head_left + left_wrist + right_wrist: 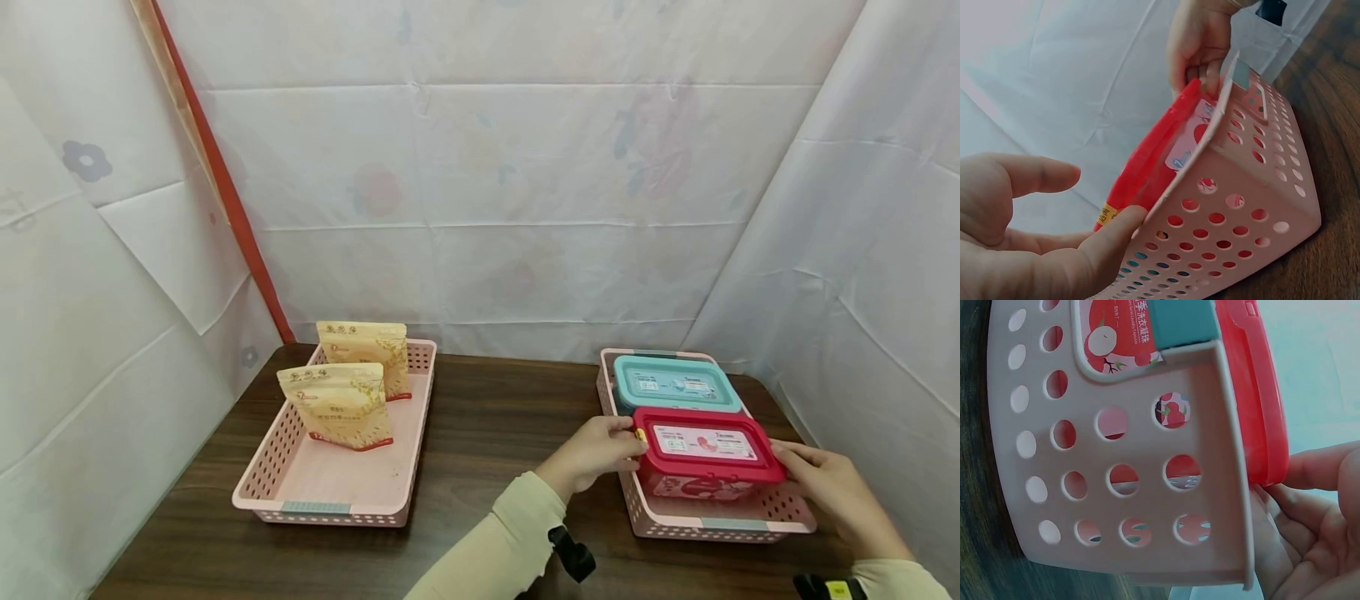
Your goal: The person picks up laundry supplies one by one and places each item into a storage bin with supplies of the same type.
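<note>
A red tub of laundry capsules [708, 454] with a pink-and-white label sits within the right-hand pink basket [652, 521], its lid above the rim. My left hand [600, 450] grips its left end; in the left wrist view the thumb [1119, 231] lies against the lid's edge, beside a yellow sticker. At the other end, my right hand [828, 483] holds the tub under its lid, as the right wrist view shows with fingers [1316, 469] at the lid's corner. Behind the red tub, a teal tub [675, 383] lies in the same basket.
Another pink basket [416, 433] stands on the left of the dark wooden table [495, 433]. Two yellow pouches, a front one [341, 408] and a back one [375, 346], stand in it. White sheeting [525, 167] hangs behind and at both sides.
</note>
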